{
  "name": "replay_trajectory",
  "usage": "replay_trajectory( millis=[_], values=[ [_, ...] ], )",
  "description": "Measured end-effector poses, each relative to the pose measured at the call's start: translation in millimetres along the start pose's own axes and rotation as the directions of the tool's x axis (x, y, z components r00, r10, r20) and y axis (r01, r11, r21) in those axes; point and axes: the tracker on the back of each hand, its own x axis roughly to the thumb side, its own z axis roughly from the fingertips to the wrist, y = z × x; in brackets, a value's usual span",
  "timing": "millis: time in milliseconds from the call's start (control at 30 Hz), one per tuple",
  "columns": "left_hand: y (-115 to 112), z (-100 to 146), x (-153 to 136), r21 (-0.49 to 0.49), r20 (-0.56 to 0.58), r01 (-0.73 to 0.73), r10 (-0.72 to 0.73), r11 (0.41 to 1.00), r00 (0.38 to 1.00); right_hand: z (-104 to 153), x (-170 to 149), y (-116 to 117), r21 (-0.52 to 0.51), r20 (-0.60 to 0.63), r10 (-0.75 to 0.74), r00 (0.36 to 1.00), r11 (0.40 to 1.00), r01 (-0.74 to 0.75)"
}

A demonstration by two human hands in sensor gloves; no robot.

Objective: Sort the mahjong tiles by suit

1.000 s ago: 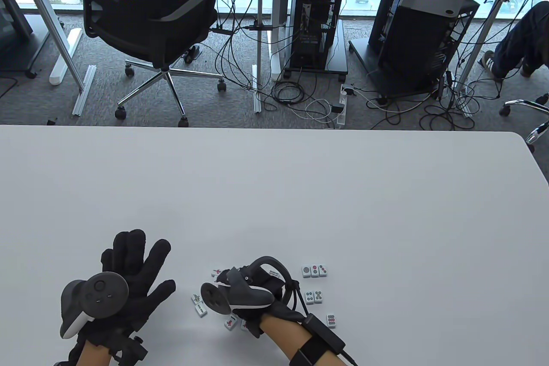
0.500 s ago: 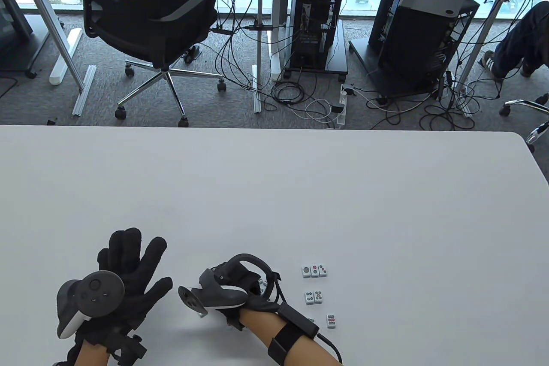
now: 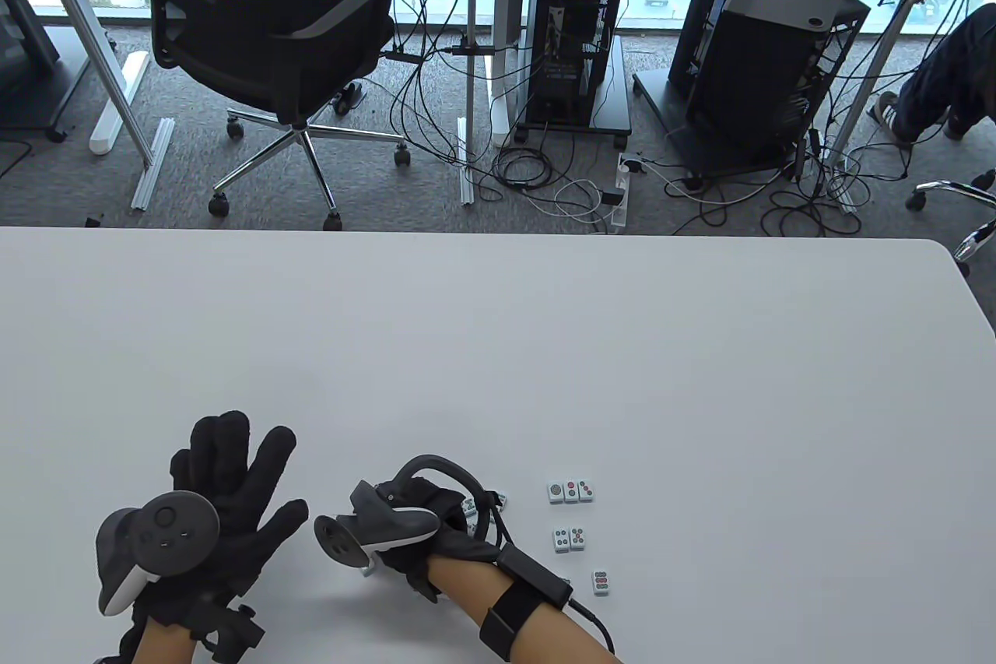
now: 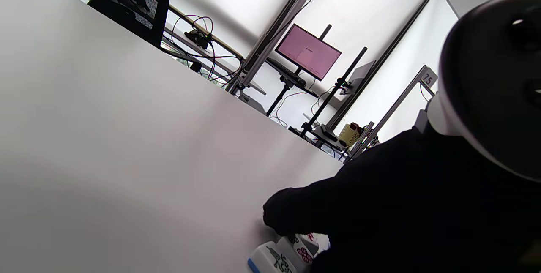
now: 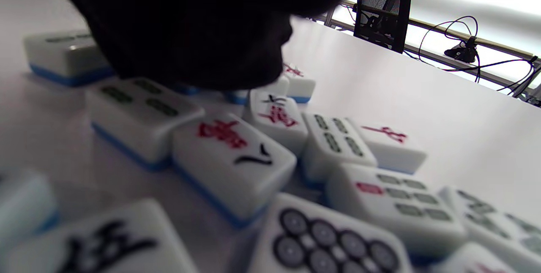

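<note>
My left hand (image 3: pixel 233 485) lies flat on the white table (image 3: pixel 498 353), fingers spread, holding nothing. My right hand (image 3: pixel 424 532) is tilted over a loose cluster of blue-backed mahjong tiles (image 3: pixel 475 510) and hides most of them. In the right wrist view the gloved fingers (image 5: pixel 190 32) hang just over the face-up tiles, among them a character tile (image 5: pixel 234 163), a bamboo tile (image 5: pixel 139 112) and a dots tile (image 5: pixel 325 239). I cannot see whether the fingers grip one. Dots tiles lie apart to the right: a row of three (image 3: pixel 570 492), a pair (image 3: pixel 569 538) and a single (image 3: pixel 601 581).
The left wrist view shows my right glove (image 4: pixel 380 205) over two tiles (image 4: pixel 283 258) on the table. Beyond the table's far edge stand an office chair (image 3: pixel 272 49), computer towers (image 3: pixel 572 33) and cables on the floor.
My right hand has moved left and rolled over the loose tiles, now covering those that lay beside it. My left hand has drifted slightly left, still flat.
</note>
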Motion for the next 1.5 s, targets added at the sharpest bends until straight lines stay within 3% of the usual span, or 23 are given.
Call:
replay_trajectory(
  millis=[133, 267, 433, 600, 867, 1100, 1267, 1500],
  values=[
    [-0.3, -0.1, 0.2, -0.004, 0.002, 0.000, 0.000, 1.000, 1.000, -5.2, 1.6, -0.2, 0.029, 0.000, -0.029, 1.000, 0.999, 0.029],
    [-1.0, -0.1, 1.0, -0.009, 0.007, 0.007, -0.006, 1.000, 1.000, 0.6, -6.7, -0.9, -0.034, 0.025, -0.089, 0.996, 0.995, 0.090],
    [0.2, 0.4, 1.0, -0.002, 0.007, 0.001, -0.001, 1.000, 1.000, 26.4, -27.3, -7.0, -0.189, 0.023, -0.155, 0.988, 0.969, 0.157],
    [-0.7, 0.4, 1.4, -0.006, 0.006, 0.010, -0.010, 1.000, 1.000, 67.3, -57.3, -5.8, -0.248, -0.040, -0.196, 0.980, 0.952, 0.181],
    [-6.2, -1.3, 0.5, -0.032, -0.005, 0.033, -0.033, 0.999, 0.999, 141.5, -114.4, 13.7, -0.210, -0.246, -0.212, 0.946, 0.964, 0.162],
    [-10.7, -2.9, -1.3, -0.052, -0.020, 0.052, -0.053, 0.997, 0.998, 197.1, -154.8, 45.5, -0.145, -0.410, -0.264, 0.873, 0.964, 0.224],
    [-13.7, -4.0, -2.1, -0.067, -0.028, 0.061, -0.063, 0.996, 0.998, 207.9, -153.7, 69.4, -0.091, -0.431, -0.254, 0.866, 0.967, 0.239],
    [-15.0, -4.2, -1.5, -0.077, -0.029, 0.069, -0.071, 0.995, 0.997, 198.1, -149.5, 80.5, -0.063, -0.430, -0.238, 0.871, 0.970, 0.234]
  ],
)
